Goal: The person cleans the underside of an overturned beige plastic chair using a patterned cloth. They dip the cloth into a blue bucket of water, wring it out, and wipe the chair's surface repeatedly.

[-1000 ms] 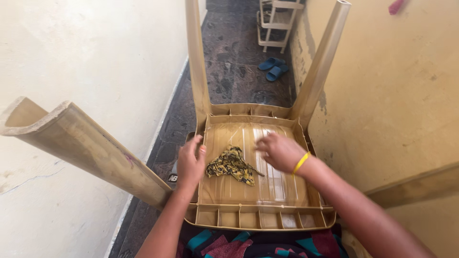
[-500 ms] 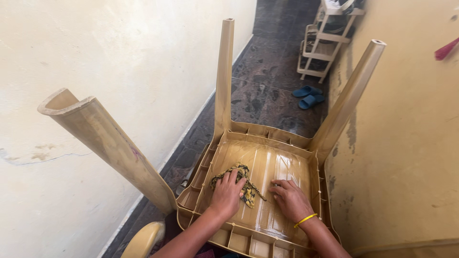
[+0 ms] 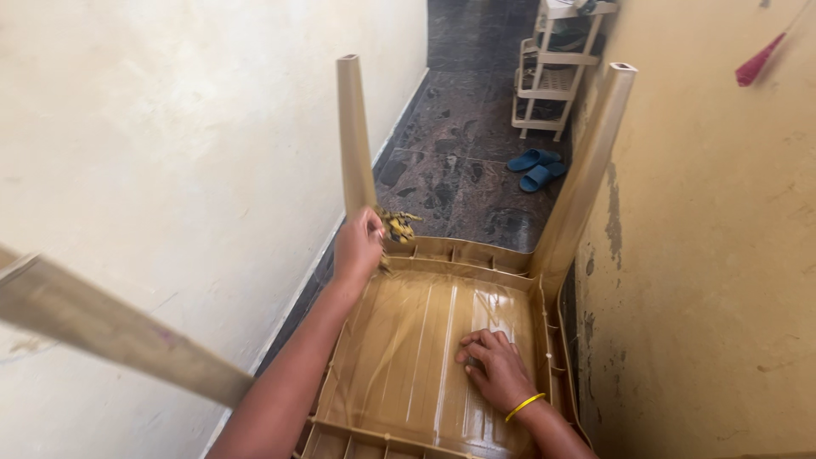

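A tan plastic chair (image 3: 408,357) lies upturned in front of me, its legs pointing up. My left hand (image 3: 359,246) is closed on a yellow and black patterned cloth (image 3: 396,226) and holds it against the base of the far left leg (image 3: 354,136). My right hand (image 3: 495,367) rests flat, fingers apart, on the underside of the seat; a yellow band circles its wrist. The far right leg (image 3: 586,170) stands near the right wall. A blurred near leg (image 3: 110,331) crosses the lower left.
A cream wall runs along the left and a yellowish wall (image 3: 714,255) along the right, with a narrow dark stone floor (image 3: 459,153) between. A pair of blue slippers (image 3: 534,168) and a white rack (image 3: 557,72) stand farther down the passage.
My left hand has lifted the cloth off the seat underside and carried it up to the base of the far left leg. My right hand stayed pressed on the seat.
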